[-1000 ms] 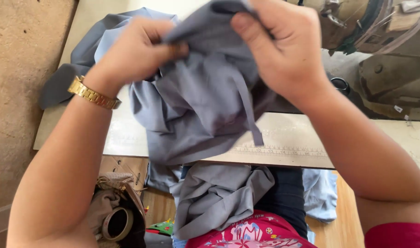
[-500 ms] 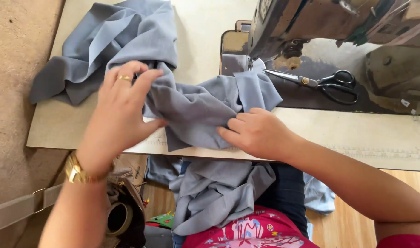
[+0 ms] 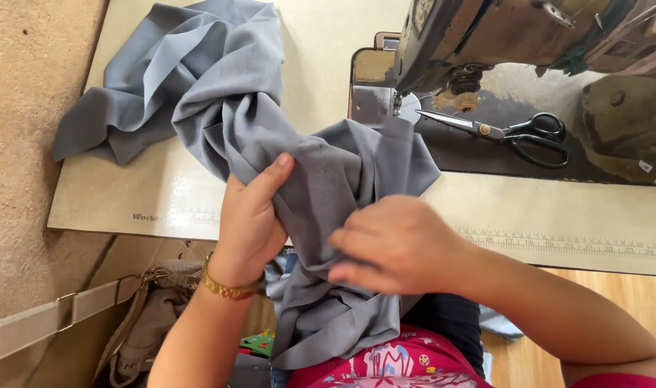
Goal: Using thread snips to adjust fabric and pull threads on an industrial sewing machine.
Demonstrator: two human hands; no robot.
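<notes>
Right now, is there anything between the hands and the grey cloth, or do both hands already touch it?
Nothing visible stands between them. The left hand grips a fold of the grey cloth with the thumb raised, and the right hand presses on the cloth at the table edge.

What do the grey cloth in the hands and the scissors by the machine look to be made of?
Grey cloth: a thin woven fabric, matte, judging by its soft folds and creases; the exact fibre cannot be told. Scissors: bright metal blades with a sheen, and black handles, probably plastic or coated metal.
</notes>
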